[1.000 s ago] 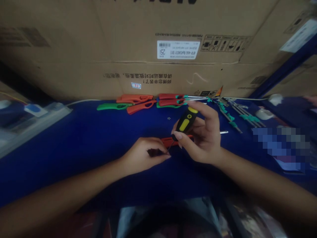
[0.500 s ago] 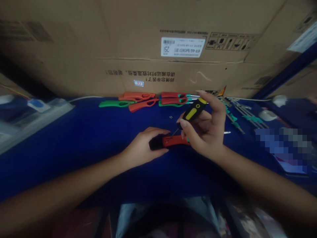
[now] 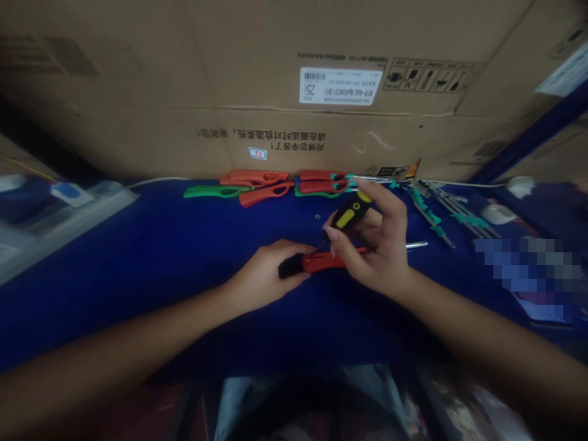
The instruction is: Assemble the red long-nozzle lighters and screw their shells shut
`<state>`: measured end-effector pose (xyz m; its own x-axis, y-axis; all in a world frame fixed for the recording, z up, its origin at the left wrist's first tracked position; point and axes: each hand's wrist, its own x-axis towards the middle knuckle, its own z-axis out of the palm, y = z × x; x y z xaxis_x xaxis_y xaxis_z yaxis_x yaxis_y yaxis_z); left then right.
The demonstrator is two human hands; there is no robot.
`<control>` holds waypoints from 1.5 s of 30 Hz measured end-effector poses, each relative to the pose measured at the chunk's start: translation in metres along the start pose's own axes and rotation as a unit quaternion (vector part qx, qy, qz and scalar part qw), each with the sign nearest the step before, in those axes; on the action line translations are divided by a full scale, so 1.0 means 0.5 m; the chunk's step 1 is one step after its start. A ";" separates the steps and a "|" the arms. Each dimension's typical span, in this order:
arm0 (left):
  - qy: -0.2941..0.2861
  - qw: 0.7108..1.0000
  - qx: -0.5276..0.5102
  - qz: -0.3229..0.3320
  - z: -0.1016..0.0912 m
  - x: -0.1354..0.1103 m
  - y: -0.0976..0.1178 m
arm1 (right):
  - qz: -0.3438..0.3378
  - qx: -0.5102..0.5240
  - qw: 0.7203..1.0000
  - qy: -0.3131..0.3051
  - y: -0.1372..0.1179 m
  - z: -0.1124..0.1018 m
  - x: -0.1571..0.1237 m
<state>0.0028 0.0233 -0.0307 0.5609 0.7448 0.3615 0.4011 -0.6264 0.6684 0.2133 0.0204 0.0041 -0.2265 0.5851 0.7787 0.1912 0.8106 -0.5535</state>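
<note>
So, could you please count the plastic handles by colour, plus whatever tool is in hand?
Red or orange handles: 5, counting the red handle in the left hand
Green handles: 2
Black-and-yellow screwdriver, in the right hand: 1
Total: 8

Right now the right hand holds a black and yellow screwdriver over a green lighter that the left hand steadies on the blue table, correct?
No, the lighter is red, not green. The head view shows the right hand holding the black and yellow screwdriver over it while the left hand steadies it on the blue table.
</note>
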 end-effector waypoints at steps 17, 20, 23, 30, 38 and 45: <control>-0.012 1.000 0.007 0.006 -0.001 -0.001 0.002 | -0.041 -0.033 0.999 -0.011 0.000 -0.005 -0.002; -0.016 1.000 0.004 -0.001 -0.003 -0.001 0.005 | -0.043 -0.030 0.999 -0.010 0.002 -0.005 -0.003; -0.014 1.000 0.001 -0.003 -0.002 0.000 0.005 | -0.042 -0.037 0.998 -0.008 0.004 -0.006 -0.004; -0.015 1.000 -0.002 -0.001 0.000 0.000 0.001 | -0.035 -0.038 0.999 -0.015 0.009 -0.004 -0.011; -0.014 1.000 0.001 -0.002 0.002 0.002 0.000 | -0.038 -0.031 0.999 -0.015 0.010 -0.001 -0.014; -0.015 1.000 0.001 -0.002 0.000 0.000 0.002 | -0.043 -0.030 0.998 -0.015 0.014 0.001 -0.015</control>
<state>0.0031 0.0224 -0.0300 0.5807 0.7404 0.3387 0.4047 -0.6235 0.6689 0.2160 0.0216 -0.0058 -0.2740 0.5138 0.8130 0.2261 0.8560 -0.4648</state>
